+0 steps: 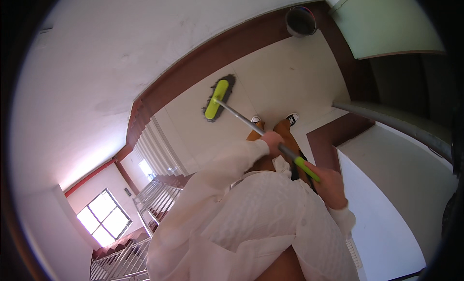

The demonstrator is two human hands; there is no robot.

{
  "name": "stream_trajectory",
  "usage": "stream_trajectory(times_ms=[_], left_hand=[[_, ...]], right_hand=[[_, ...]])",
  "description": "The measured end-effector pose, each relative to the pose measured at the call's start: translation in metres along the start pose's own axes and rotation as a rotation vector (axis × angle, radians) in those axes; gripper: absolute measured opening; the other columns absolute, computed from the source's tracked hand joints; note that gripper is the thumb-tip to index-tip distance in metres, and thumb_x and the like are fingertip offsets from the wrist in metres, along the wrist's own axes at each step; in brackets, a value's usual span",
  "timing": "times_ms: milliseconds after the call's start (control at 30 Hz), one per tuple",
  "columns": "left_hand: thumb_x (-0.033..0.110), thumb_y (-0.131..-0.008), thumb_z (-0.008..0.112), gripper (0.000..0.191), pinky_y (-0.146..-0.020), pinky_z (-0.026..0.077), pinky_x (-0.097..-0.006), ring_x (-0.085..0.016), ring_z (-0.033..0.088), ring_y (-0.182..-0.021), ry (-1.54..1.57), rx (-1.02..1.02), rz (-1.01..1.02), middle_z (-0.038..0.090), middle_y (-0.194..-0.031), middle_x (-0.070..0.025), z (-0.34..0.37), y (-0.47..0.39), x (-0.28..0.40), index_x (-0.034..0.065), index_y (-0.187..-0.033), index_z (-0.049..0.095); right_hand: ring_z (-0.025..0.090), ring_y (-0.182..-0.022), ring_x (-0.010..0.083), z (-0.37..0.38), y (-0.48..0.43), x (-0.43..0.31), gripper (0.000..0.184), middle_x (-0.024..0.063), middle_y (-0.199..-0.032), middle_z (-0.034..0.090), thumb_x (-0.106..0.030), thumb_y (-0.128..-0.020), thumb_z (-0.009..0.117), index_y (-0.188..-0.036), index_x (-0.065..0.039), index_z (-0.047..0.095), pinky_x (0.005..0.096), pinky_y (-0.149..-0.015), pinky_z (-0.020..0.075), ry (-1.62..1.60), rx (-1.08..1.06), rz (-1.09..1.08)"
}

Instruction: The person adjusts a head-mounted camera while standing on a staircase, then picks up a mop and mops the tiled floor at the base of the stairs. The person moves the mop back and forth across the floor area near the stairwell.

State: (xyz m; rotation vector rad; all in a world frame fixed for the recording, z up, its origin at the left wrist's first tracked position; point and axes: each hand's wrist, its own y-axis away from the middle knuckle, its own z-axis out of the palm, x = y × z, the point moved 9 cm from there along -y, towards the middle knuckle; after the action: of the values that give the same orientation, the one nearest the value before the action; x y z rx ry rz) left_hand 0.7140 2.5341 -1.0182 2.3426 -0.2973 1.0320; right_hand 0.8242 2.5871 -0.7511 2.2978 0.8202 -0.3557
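A flat dust mop point(218, 98) with a lime-green plate and a dark grey fringed pad lies on the pale tiled floor point(270, 83). Its silver pole point(239, 116) slants from the plate back toward my body. Around the middle of the pole my left hand point(272, 142) is closed. My right hand point(328, 183) grips the lime-green end of the handle, close to my waist. Both of my shoes show on the tiles beyond my hands, between the mop head and the door side.
A dark bucket point(301, 22) stands in the far corner against the brown skirting point(224, 49). At left, stairs point(148, 139) go down beside a metal railing point(156, 199). A door point(388, 23) is at upper right. A window point(105, 217) lights the stairwell.
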Motion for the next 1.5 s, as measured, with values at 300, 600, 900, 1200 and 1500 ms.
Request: stream_trajectory(times_ms=[300, 600, 900, 1200, 1500], left_hand=[[0.029, -0.066, 0.073, 0.015, -0.075, 0.049, -0.0469, -0.035, 0.067, -0.08, 0.058, 0.074, 0.024, 0.069, -0.076, -0.0104, 0.03, -0.017, 0.01, 0.0159, -0.072, 0.068], [0.011, -0.062, 0.069, 0.007, -0.085, 0.042, -0.0389, -0.032, 0.063, -0.075, 0.155, 0.112, 0.331, 0.064, -0.068, -0.0101, -0.002, -0.071, 0.152, 0.0124, -0.065, 0.063], [0.014, -0.059, 0.071, 0.009, -0.081, 0.043, -0.039, -0.031, 0.063, -0.071, 0.13, 0.209, 0.259, 0.065, -0.067, -0.0098, -0.049, -0.025, 0.152, 0.014, -0.065, 0.064], [0.019, -0.06, 0.074, 0.016, -0.08, 0.045, -0.0435, -0.035, 0.065, -0.077, 0.112, 0.21, -0.007, 0.065, -0.07, -0.0098, -0.031, 0.003, 0.003, 0.0138, -0.066, 0.061], [0.013, -0.063, 0.07, 0.006, -0.08, 0.048, -0.045, -0.036, 0.064, -0.074, 0.051, 0.067, 0.145, 0.064, -0.068, -0.0115, -0.017, -0.088, 0.086, 0.0124, -0.067, 0.065]], right_hand=[[0.061, -0.061, 0.0309, 0.008, 0.019, 0.02, 0.059, 0.0095, -0.071, 0.057, -0.004, -0.08, 0.071, -0.132, -0.032, 0.066, 0.0423, -0.057, 0.049, 0.125, 0.082, 0.08], [0.056, -0.057, 0.0307, -0.072, 0.094, 0.015, 0.062, 0.0121, -0.071, 0.055, 0.0, -0.078, 0.072, -0.134, -0.025, 0.066, 0.041, -0.054, 0.0449, 0.261, 0.074, 0.392], [0.054, -0.053, 0.0269, -0.093, 0.095, -0.031, 0.056, 0.0092, -0.07, 0.052, -0.002, -0.082, 0.069, -0.134, -0.023, 0.066, 0.0368, -0.049, 0.0435, 0.247, 0.041, 0.192], [0.059, -0.063, 0.0331, -0.021, -0.008, -0.025, 0.055, 0.0128, -0.072, 0.056, 0.0, -0.079, 0.07, -0.13, -0.021, 0.068, 0.0418, -0.059, 0.0467, 0.098, 0.053, 0.037], [0.063, -0.067, 0.0345, -0.075, 0.034, 0.034, 0.06, 0.0128, -0.082, 0.062, -0.006, -0.074, 0.08, -0.131, -0.018, 0.067, 0.0421, -0.063, 0.0496, 0.153, 0.048, 0.293]])
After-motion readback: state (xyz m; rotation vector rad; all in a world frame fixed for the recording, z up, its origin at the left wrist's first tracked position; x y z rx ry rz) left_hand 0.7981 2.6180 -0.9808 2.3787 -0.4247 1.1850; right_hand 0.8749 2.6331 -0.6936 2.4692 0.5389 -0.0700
